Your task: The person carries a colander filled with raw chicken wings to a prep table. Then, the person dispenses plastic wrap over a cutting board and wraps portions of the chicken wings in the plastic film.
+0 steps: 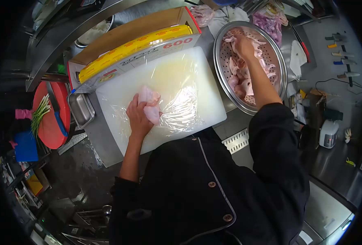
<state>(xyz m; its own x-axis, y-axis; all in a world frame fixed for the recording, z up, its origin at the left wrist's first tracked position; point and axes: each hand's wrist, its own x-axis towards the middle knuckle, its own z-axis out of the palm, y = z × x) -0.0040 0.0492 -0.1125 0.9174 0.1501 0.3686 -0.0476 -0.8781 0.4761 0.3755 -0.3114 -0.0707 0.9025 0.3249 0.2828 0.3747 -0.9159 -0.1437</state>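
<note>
Pieces of raw poultry (149, 100) lie on clear plastic film (183, 108) spread over a white cutting board (211, 98). My left hand (138, 116) is closed around the left side of these pieces, on the board. To the right stands an oval perforated metal colander (282, 67) holding more raw poultry pieces (242, 73). My right hand (244, 47) reaches into its upper part, with the fingers bent down among the pieces; the fingertips and anything between them are hidden.
Behind the board sits a long cardboard box (177, 43) with a yellow film roll (136, 47). At left are a small metal tray (81, 109) and a red round board (52, 130) with green onions (41, 114). A bag of purple contents (268, 26) lies beyond the colander.
</note>
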